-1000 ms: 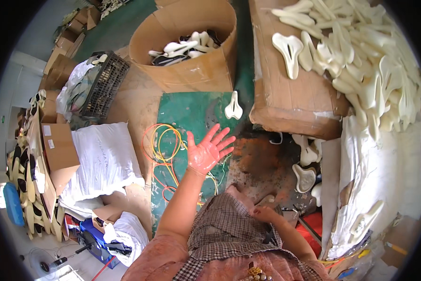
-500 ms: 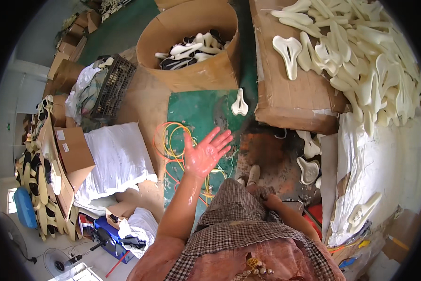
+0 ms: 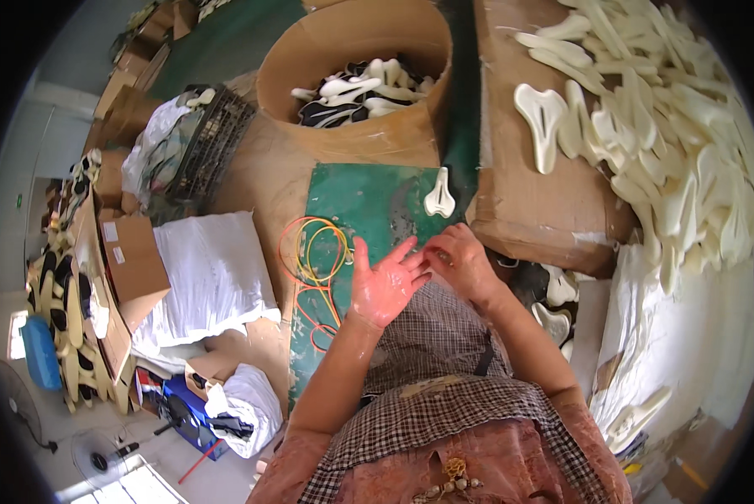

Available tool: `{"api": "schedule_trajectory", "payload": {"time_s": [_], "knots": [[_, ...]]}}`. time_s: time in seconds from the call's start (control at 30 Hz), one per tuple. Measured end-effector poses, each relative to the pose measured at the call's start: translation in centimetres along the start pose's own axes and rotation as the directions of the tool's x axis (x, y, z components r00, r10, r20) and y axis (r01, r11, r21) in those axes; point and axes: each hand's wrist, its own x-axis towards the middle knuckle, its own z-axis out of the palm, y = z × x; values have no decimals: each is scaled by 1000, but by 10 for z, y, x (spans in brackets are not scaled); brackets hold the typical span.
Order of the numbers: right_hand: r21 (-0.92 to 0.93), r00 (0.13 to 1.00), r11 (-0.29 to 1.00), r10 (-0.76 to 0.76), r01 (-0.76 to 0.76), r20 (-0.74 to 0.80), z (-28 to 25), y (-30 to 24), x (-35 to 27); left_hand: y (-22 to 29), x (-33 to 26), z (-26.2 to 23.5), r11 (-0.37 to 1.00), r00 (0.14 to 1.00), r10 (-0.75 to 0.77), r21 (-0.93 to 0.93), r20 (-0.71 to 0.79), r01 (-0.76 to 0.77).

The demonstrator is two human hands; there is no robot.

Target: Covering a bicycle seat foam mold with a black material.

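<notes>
My left hand [image 3: 385, 286] is held palm up in front of me, fingers spread, and its skin looks wet and shiny. Close against its fingertips is my right hand [image 3: 465, 265], with the thumb and fingers curled into a pinch. Whatever the pinch may hold is too small to make out. Beyond both hands, a white bicycle saddle shell [image 3: 439, 195] lies on the green floor [image 3: 369, 189]. A checked apron [image 3: 427, 340] hangs below my hands.
Off-white saddle shells [image 3: 688, 151] are heaped at right on a large cardboard box [image 3: 545, 202]. A big cardboard bin [image 3: 352, 144] with black and white saddles stands ahead. Orange and yellow hoses [image 3: 310, 273] coil on the floor, beside a white sack [image 3: 213, 277].
My right hand has come up from low beside my body to my left hand's fingertips. My left hand has shifted slightly right and down, staying spread.
</notes>
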Motion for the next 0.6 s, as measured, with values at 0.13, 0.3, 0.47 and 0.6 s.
{"api": "schedule_trajectory", "payload": {"time_s": [0.13, 0.3, 0.47, 0.6], "knots": [[277, 980, 942, 163, -190, 117, 25, 31, 40, 36, 19, -18, 999, 999, -6, 49, 32, 5], [153, 986, 984, 62, -86, 158, 74, 69, 97, 96, 66, -65, 997, 999, -7, -83, 33, 10], [53, 980, 993, 91, -102, 174, 158, 158, 145, 161, 132, -139, 985, 989, -139, -111, -55, 132], [308, 832, 798, 553, -518, -34, 218, 223, 147, 197, 177, -196, 983, 986, -158, -107, -58, 151]]}}
